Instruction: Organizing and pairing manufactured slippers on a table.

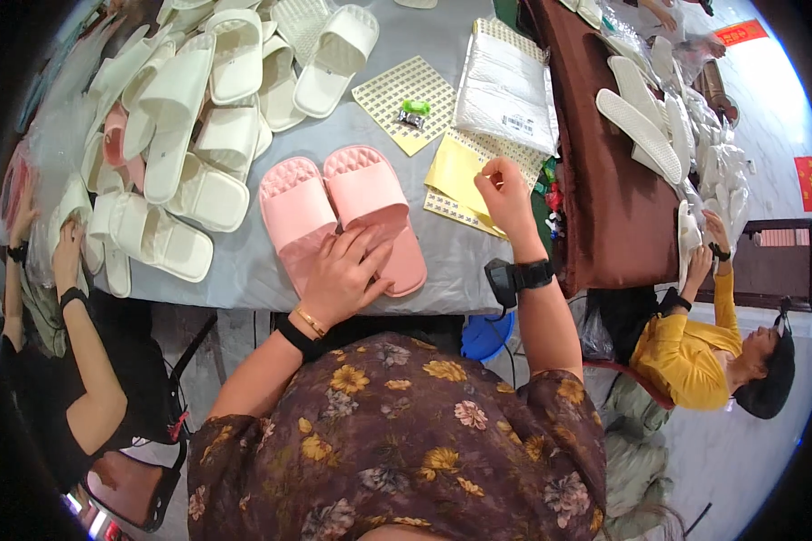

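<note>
On the grey table, left hand presses pink slippers, toes pointing away

A grey cloth-covered surface is seen beside a dark brown cloth-covered surface. A pale, glossy tiled floor is brightly lit at the right, where a dark wooden cabinet stands.

Grey table bears pink slippers, white slippers, yellow sheets
</note>
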The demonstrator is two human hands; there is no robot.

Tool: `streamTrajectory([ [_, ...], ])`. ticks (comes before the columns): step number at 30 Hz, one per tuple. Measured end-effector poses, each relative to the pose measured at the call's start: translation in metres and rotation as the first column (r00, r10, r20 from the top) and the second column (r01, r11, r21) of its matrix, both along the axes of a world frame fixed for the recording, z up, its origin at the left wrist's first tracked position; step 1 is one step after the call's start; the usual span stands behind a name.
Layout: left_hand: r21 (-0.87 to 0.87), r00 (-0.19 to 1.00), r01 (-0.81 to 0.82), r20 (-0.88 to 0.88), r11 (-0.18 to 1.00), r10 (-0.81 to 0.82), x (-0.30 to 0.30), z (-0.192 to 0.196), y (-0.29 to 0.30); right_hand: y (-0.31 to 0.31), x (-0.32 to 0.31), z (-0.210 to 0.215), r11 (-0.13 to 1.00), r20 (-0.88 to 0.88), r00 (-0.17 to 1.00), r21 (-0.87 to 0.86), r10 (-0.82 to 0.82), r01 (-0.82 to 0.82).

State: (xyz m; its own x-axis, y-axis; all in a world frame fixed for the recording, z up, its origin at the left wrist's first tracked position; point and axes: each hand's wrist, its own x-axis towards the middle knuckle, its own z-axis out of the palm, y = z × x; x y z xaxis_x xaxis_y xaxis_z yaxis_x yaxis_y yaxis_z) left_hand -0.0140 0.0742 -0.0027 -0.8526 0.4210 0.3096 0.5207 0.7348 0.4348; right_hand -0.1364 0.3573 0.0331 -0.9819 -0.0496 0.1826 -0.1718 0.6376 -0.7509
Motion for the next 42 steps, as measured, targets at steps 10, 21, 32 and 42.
streamTrajectory([
  [10,0.119,0.999,0.017,-0.029,0.993,-0.014,-0.002,-0.001,-0.002,-0.075,0.060,-0.006,0.890,0.286,0.854,0.008,0.436,-0.457],
  [21,0.143,0.995,0.035,-0.092,0.989,-0.022,-0.002,-0.006,-0.003,-0.095,0.063,-0.018,0.887,0.241,0.885,0.140,0.400,-0.439],
  [32,0.153,0.998,0.028,-0.065,0.988,-0.018,-0.002,-0.008,-0.003,-0.102,0.061,-0.018,0.940,0.267,0.928,0.153,0.258,-0.306],
  [42,0.160,0.998,0.035,-0.058,0.986,-0.026,-0.001,-0.005,-0.001,-0.104,0.062,-0.031,0.968,0.195,0.968,0.163,0.160,-0.193],
])
